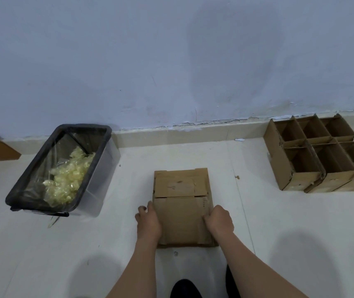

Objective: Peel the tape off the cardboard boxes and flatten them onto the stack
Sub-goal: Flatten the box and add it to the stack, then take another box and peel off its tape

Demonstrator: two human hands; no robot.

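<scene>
Kneeling or crouching over the floor (42, 244), both arms reaching forward and down. Flattened cardboard stack (182, 203) lying on the pale floor directly ahead, between the two hands, long axis running away from the body toward the wall (171, 61).

Left hand (148, 220) sitting at the stack's left edge, fingers loosely curled at the rim; not clear whether gripping the edge or only steadying it. Right hand (220, 219) sitting at the right edge, fingers curled down over the top sheet, apparently clasping it; contact itself hidden under the knuckles. Both hands level with each other near the stack's near half, neither nearer than the other.

Top sheet looking brown, creased, with flaps folded in at the far half and a seam crossing the middle. Faint printed marks near the right edge, too small to read. No tape strip visible on it from here.

Remaining boxes (315, 153) standing well apart to the right against the wall, open-topped, packed side by side in two rows. Right hand being the nearer one for reaching them, judging by layout.

Lined bin (105, 134) standing well apart to the left, holding crumpled yellowish tape (68, 175).

Probably squaring or pressing the stack flat just now; next box lying off to the right.
</scene>
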